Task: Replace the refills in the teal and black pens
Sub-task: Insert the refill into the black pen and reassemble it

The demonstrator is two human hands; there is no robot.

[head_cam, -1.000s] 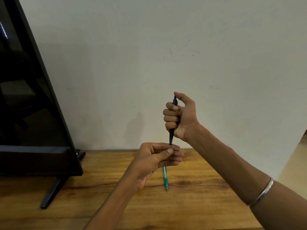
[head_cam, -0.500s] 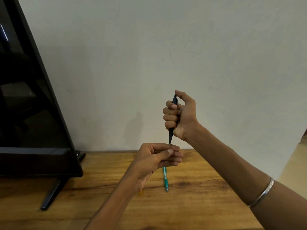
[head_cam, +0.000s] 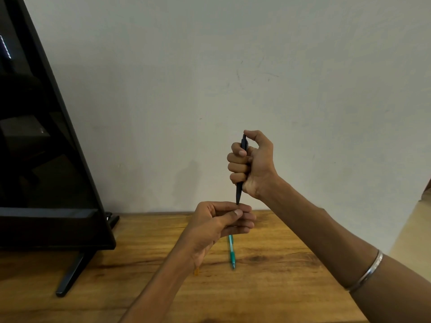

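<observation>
Right hand [head_cam: 253, 164] fist grips black pen [head_cam: 240, 183] upright; left hand [head_cam: 219, 220] fingers pinched at tip, contents hidden; teal pen [head_cam: 231, 251] part-covered.

We count two pens: one black pen [head_cam: 239, 192] at twelve o'clock, one teal pen [head_cam: 231, 251] at six; one television [head_cam: 42, 145]; one bangle [head_cam: 366, 271].

A wooden table [head_cam: 268, 287] with a warm, visibly grained and lightly sheened top carries a teal pen [head_cam: 231, 251] of smooth plastic; a black pen [head_cam: 240, 190] looks matt, the dark screen [head_cam: 42, 136] glossy and reflective, the wall [head_cam: 233, 66] matt and scuffed, the bangle [head_cam: 366, 271] polished metal.
</observation>
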